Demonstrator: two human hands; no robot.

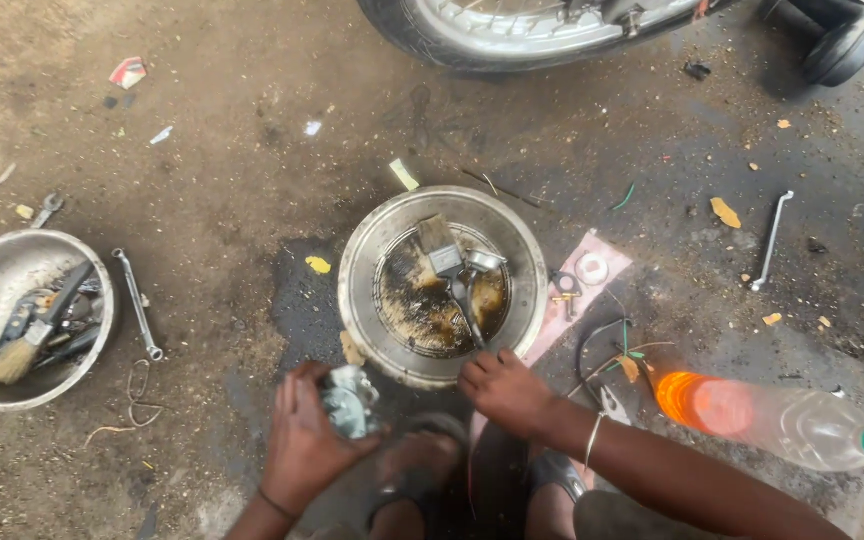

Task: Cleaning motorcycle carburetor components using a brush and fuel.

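Oily dirt floor [222, 200]. Left hand [302, 440] grip closed round grey metal part [350, 402]. Right hand [507, 390] touches brush handle [467, 315] in greasy pan [362, 270], grip state unclear.

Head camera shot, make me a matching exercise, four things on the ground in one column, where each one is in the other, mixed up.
1 paintbrush
2 plastic bottle
3 metal part
4 long wrench

A in the left hand
B lying in the oily middle pan
C on bare ground at far right
D on its side beyond the right hand

Pairs: 1-B, 2-D, 3-A, 4-C
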